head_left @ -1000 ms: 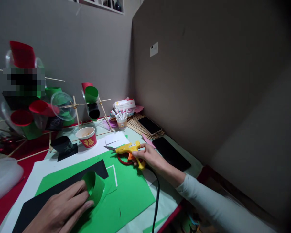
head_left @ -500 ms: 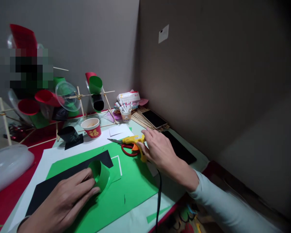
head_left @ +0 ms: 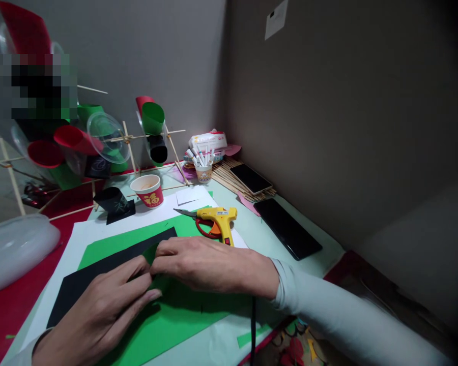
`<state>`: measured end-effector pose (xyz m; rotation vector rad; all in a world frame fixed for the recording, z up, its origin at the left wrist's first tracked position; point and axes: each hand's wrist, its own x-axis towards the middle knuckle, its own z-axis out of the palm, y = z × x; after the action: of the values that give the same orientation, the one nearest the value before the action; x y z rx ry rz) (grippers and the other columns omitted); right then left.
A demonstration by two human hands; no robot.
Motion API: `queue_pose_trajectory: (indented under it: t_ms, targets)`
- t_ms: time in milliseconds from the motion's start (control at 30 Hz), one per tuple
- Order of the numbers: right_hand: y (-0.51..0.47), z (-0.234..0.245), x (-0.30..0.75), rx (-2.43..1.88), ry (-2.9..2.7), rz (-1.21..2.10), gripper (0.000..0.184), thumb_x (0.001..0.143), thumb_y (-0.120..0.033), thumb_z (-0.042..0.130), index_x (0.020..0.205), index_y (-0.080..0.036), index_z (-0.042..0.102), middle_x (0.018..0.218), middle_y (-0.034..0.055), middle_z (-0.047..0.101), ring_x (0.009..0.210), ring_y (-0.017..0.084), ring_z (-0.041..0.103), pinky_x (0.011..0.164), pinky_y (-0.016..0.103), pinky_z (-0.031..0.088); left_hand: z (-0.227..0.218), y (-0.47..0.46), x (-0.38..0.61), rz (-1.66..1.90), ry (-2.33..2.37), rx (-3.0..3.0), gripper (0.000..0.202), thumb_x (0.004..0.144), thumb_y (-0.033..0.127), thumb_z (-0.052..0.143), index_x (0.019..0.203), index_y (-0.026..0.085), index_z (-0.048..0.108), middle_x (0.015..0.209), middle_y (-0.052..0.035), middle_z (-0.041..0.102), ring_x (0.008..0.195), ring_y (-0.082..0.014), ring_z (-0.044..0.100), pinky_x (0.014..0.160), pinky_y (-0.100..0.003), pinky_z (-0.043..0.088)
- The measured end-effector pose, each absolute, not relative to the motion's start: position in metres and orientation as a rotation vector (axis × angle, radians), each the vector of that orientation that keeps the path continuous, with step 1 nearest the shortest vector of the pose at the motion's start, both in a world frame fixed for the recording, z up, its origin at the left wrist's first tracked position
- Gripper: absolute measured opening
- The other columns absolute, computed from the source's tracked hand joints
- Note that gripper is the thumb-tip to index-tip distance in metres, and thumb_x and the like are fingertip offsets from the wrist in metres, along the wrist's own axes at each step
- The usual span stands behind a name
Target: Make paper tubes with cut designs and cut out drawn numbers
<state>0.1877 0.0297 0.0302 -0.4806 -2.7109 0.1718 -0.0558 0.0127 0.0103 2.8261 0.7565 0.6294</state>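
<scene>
A curled green paper ring (head_left: 150, 252) is pinched between my two hands, mostly covered by the fingers. My left hand (head_left: 110, 300) grips it from the left, fingers closed. From the right, my right hand (head_left: 198, 264) closes its fingers on the ring's upper side. Beneath them lie a black paper sheet (head_left: 87, 284) and a larger green sheet (head_left: 168, 325). Just beyond my right hand rests a yellow hot glue gun (head_left: 224, 219), and scissors (head_left: 206, 227) with red and orange handles lie partly under it.
Behind the sheets stand a red-and-white paper cup (head_left: 150, 195), a black paper ring (head_left: 112, 201) and a cup of markers (head_left: 203, 173). Two phones (head_left: 288, 229) (head_left: 251, 178) lie at the right. A stick frame (head_left: 127, 140) holding paper tubes rises at the left. The cord (head_left: 253, 325) hangs over the front edge.
My right hand has let go of the glue gun and moved left onto the green paper ring. The glue gun now lies on the table. The view has shifted slightly.
</scene>
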Motion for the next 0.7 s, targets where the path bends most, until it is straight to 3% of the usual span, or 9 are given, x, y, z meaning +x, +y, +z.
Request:
queue_pose_trajectory:
  t_ms: [167,300,400,533,700]
  targets:
    - [0.029,0.038,0.192,-0.452,-2.754,0.159,0.025,0.1,0.002,0.042,0.11,-0.014,0.059,0.106,0.0055,0.058,0.092,0.015,0.054,0.071,0.025,0.044,0.009,0.007,-0.071,0.935,0.986,2.612,0.026,0.099,0.028,0.052,0.123,0.037,0.059,0.124,0.0006,0.053,0.112,-0.0159,0.055,0.1,-0.021,0.036]
    - [0.027,0.043,0.194,-0.426,-2.788,0.114,0.023,0.101,0.001,0.042,0.102,-0.014,0.059,0.1,0.005,0.057,0.087,0.016,0.052,0.07,0.027,0.041,0.014,0.017,-0.078,1.075,1.257,2.414,0.019,0.096,0.036,0.056,0.112,0.04,0.066,0.107,0.004,0.064,0.096,-0.016,0.059,0.086,-0.023,0.042]
    - [0.027,0.045,0.195,-0.414,-2.81,0.068,0.023,0.1,0.003,0.043,0.102,-0.014,0.058,0.1,0.0051,0.057,0.088,0.016,0.051,0.071,0.027,0.04,0.016,0.028,-0.075,1.031,1.532,2.092,0.027,0.088,0.053,0.06,0.101,0.032,0.071,0.103,0.0007,0.068,0.088,-0.0207,0.059,0.088,-0.029,0.043]
    - [0.029,0.049,0.196,-0.422,-2.834,0.061,0.023,0.092,0.005,0.046,0.099,-0.014,0.056,0.099,0.0061,0.057,0.092,0.018,0.051,0.072,0.026,0.041,0.016,0.034,-0.069,0.92,1.648,1.91,0.048,0.079,0.065,0.06,0.104,0.025,0.071,0.11,-0.0044,0.069,0.097,-0.0288,0.06,0.097,-0.038,0.042]
    - [0.036,0.053,0.198,-0.432,-2.794,0.071,0.02,0.085,0.0,0.049,0.095,-0.017,0.052,0.1,0.0069,0.056,0.09,0.019,0.05,0.078,0.028,0.043,0.018,0.035,-0.065,0.876,1.646,1.785,0.057,0.072,0.07,0.062,0.107,0.025,0.068,0.114,-0.0051,0.068,0.108,-0.0319,0.059,0.098,-0.039,0.04]
